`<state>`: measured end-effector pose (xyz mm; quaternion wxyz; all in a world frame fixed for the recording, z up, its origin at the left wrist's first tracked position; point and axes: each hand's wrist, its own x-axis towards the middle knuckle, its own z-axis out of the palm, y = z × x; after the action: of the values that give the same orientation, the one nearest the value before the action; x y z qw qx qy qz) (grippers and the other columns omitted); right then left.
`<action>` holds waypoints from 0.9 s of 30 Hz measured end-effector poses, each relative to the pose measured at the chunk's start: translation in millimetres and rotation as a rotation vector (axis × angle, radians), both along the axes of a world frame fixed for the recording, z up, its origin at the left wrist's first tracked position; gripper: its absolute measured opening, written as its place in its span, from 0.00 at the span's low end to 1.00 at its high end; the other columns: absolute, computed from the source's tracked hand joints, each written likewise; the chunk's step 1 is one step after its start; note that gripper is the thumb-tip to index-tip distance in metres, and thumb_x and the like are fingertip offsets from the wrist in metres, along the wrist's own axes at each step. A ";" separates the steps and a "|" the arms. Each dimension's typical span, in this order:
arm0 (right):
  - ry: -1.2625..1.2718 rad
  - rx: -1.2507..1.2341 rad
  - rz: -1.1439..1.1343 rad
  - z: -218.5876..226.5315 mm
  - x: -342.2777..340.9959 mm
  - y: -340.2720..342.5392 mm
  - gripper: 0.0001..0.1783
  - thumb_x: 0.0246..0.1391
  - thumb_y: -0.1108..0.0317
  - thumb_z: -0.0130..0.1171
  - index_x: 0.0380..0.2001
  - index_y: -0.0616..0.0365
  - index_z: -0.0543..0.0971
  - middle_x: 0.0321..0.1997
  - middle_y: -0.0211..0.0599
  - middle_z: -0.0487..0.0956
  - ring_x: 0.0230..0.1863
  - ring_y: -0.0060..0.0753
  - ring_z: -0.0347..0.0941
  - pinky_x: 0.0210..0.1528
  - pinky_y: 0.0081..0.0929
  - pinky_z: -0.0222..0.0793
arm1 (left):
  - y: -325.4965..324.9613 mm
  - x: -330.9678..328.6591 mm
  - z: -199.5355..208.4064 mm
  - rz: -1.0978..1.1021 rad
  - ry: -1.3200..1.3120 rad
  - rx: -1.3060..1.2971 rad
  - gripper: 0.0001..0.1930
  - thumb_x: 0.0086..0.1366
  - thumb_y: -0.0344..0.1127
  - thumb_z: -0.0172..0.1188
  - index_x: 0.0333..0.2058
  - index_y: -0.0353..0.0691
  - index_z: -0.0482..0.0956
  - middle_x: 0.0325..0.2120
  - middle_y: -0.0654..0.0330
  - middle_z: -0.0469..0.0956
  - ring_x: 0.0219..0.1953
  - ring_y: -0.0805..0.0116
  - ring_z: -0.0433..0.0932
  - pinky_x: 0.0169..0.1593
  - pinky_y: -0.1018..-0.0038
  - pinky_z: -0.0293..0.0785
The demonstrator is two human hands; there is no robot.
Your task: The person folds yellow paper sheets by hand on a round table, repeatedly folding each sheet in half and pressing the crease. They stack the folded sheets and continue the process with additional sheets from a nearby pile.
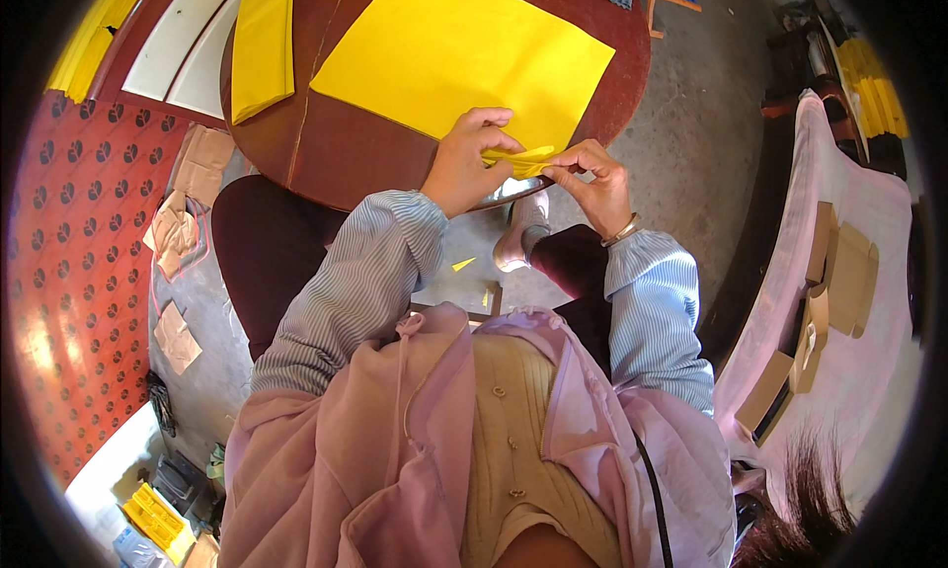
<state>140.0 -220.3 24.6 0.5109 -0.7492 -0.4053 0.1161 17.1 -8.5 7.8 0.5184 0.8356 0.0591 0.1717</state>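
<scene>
A large yellow cloth (454, 54) lies flat on the round dark-red table (355, 158), its near right corner reaching the table's edge. My left hand (474, 161) holds the gathered corner, the thumb below and the fingers curled above it. My right hand (595, 181) pinches the same corner from the right between thumb and fingertips. Between the two hands the cloth's edge is folded up in small layers. A narrow folded yellow cloth (265, 49) rests at the table's left side.
On the right, opened cardboard boxes (851, 277) sit on a pale sheet-covered surface (874, 370). A red patterned panel (94, 242) stands at the left, with brown paper pieces (178, 339) on the floor. A yellow crate (158, 521) is at the lower left.
</scene>
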 end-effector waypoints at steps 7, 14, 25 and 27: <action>-0.015 0.001 -0.009 -1.4 -1.2 0.8 0.08 0.53 0.77 0.76 0.37 0.63 0.88 0.35 0.36 0.82 0.35 0.27 0.81 0.40 0.24 0.78 | -5.1 1.2 -0.6 0.003 0.041 -0.018 0.13 0.56 0.28 0.71 0.41 0.37 0.87 0.62 0.52 0.74 0.65 0.53 0.74 0.65 0.63 0.74; 0.039 -0.031 -0.027 -2.8 -0.1 -0.7 0.08 0.55 0.74 0.77 0.39 0.60 0.89 0.36 0.32 0.83 0.38 0.25 0.79 0.43 0.24 0.77 | -0.1 0.0 -1.8 -0.040 -0.006 0.009 0.13 0.55 0.28 0.73 0.41 0.36 0.87 0.62 0.52 0.74 0.65 0.53 0.74 0.65 0.63 0.75; 0.037 -0.024 -0.026 -5.2 -0.4 -0.8 0.09 0.54 0.74 0.77 0.39 0.60 0.89 0.37 0.31 0.83 0.38 0.25 0.79 0.44 0.24 0.77 | -12.6 -0.5 0.7 0.044 -0.049 0.065 0.09 0.55 0.29 0.74 0.36 0.37 0.87 0.59 0.51 0.76 0.60 0.48 0.76 0.64 0.59 0.74; 0.031 -0.020 -0.025 -6.2 -0.5 -1.1 0.10 0.54 0.74 0.77 0.39 0.59 0.88 0.37 0.31 0.83 0.39 0.24 0.79 0.45 0.25 0.76 | -14.0 -0.4 1.6 0.060 -0.031 0.046 0.08 0.56 0.29 0.74 0.35 0.37 0.87 0.59 0.51 0.76 0.61 0.49 0.76 0.65 0.59 0.74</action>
<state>139.6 -221.4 18.5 0.5110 -0.7573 -0.3868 0.1255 16.7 -22.6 9.4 0.4944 0.8426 0.0719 0.2013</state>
